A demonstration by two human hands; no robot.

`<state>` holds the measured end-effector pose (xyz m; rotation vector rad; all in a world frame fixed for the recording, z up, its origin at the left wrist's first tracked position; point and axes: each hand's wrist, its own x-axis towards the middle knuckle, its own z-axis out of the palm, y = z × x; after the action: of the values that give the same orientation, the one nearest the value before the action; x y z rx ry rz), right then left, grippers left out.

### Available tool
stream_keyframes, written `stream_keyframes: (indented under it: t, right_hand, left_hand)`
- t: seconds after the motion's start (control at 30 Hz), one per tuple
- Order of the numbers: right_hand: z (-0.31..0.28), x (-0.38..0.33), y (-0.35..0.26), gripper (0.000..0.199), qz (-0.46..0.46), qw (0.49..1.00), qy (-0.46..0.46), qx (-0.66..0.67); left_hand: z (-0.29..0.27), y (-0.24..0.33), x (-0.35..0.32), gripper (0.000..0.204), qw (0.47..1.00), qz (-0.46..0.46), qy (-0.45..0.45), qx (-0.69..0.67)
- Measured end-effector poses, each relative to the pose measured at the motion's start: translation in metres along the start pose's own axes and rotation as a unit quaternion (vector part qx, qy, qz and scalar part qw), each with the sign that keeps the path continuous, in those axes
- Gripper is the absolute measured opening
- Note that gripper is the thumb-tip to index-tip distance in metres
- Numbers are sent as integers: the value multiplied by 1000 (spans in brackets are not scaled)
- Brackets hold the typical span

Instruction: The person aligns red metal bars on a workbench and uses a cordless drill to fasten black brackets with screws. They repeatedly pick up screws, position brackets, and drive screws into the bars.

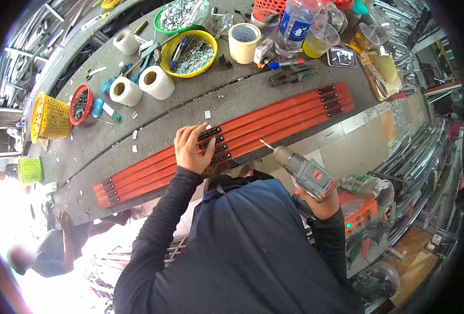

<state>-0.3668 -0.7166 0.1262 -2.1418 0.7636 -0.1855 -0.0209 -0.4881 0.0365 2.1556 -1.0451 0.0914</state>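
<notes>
Several long red metal bars [274, 116] lie side by side along the bench's near edge. Small black fittings sit on them in three groups: the middle black fittings [221, 148], the right black fittings [330, 101] and the left black fittings [111, 193]. My left hand [191, 150] rests over the middle group, thumb and fingers apart, fingertips at the fittings; it grips nothing I can see. In my right hand [323, 203] is a cordless drill [304, 170], held off the near side of the bars. Its bit points up and left toward them.
On the grey bench [174, 112] stand a yellow bowl of screws [203, 55], a green basket [177, 21], white tape rolls [157, 83], a water bottle [295, 31] and a phone [342, 57]. An orange machine [358, 209] stands at right. Another person [54, 251] is at lower left.
</notes>
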Motion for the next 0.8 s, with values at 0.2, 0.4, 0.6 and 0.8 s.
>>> stream_keyframes:
  t: [0.2,0.4,0.6,0.8]
  right_hand:
    - [1,4,32,36,12,997,-17,79]
    - [0,12,54,53,-22,992,40,115]
    - [-3,55,74,55,-27,984,-43,169]
    - [-8,77,61,43,-192,977,-37,82]
  left_hand:
    - [36,-28,90,40,999,-15,-12,29]
    - [82,-36,107,8,992,-59,37,105]
    - [60,-24,100,10,992,-101,45,-61]
    - [26,37,27,22,815,-208,-21,-540]
